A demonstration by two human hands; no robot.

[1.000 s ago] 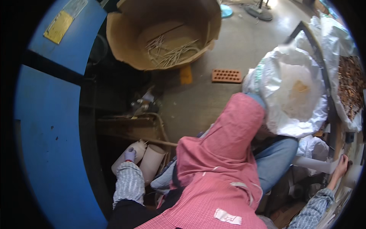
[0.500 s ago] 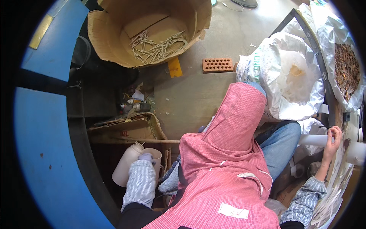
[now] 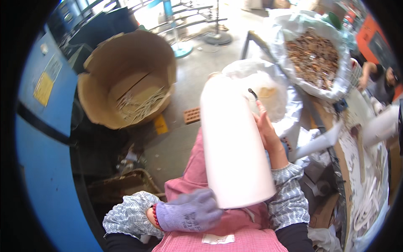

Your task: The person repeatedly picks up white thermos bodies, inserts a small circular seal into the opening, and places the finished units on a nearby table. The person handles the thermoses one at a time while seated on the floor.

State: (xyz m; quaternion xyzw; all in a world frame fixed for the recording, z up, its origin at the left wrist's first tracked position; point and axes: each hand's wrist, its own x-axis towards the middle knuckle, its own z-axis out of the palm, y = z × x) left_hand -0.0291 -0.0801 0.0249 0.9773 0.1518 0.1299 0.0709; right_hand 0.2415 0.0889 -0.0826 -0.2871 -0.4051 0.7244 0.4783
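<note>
I grasp the tall white plastic bottle above my pink apron, gloved left hand clenched under its base and bare right hand flat on its side, so I should support the base firmly.

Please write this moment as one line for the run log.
left hand: gloved, under base of white bottle | right hand: bare, on bottle's side | bottle: tilted over pink apron
</note>
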